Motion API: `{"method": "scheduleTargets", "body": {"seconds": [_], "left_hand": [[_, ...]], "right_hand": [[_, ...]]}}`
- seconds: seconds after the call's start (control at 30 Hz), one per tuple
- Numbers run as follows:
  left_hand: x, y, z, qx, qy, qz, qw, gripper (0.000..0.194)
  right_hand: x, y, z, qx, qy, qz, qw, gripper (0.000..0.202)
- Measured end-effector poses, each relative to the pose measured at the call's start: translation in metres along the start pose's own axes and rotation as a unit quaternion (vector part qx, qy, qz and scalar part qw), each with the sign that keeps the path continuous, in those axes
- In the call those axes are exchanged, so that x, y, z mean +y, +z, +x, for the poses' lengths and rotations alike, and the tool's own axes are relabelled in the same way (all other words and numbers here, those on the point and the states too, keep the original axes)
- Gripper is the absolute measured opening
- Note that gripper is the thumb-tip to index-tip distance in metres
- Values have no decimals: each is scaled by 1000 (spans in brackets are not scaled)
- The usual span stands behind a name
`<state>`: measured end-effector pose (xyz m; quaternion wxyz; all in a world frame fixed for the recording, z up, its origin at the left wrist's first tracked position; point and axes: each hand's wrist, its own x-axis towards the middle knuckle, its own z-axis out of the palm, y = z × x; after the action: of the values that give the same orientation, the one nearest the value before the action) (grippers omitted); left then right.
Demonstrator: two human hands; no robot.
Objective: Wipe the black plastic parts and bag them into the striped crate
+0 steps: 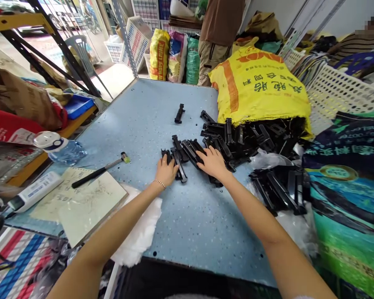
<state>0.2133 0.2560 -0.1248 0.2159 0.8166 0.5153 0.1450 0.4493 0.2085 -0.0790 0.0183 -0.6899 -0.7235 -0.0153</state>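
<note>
Fingers of the right hand [214, 163] are spread over black parts [191, 154]. Just right of the left hand [166, 171] (any pinch unclear), one long part [180, 167] is slanted, near end rightward.

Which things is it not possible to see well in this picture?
In the head view:
- Grip of the left hand and right hand: their own fingers hide it.
- Inside of the yellow sack: hidden by its cloth and the black parts.
- Standing person: head cut off by the top edge.
- Writing on the lower paper: too small, partly under another sheet.
</note>
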Motion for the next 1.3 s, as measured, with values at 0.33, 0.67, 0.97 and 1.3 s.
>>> {"method": "scheduleTargets", "body": {"seconds": [0.33, 0.67, 0.97, 1.3], "left_hand": [[-18, -40, -60, 14, -95, -356, 930, 68], [56, -45, -172, 5, -77, -384, 920, 56], [53, -37, -201, 11, 19, -297, 955, 76], [45, -22, -191, 32, -189, -503, 843, 54]], "right_hand": [[3, -8, -66, 121, -35, 221, 967, 39], [-118, -26, -130, 26, -58, 566, 822, 48], [-124, -30, -144, -26, 25, 620, 784, 38], [-151, -10, -189, -45, -47, 486, 872, 44]]}}
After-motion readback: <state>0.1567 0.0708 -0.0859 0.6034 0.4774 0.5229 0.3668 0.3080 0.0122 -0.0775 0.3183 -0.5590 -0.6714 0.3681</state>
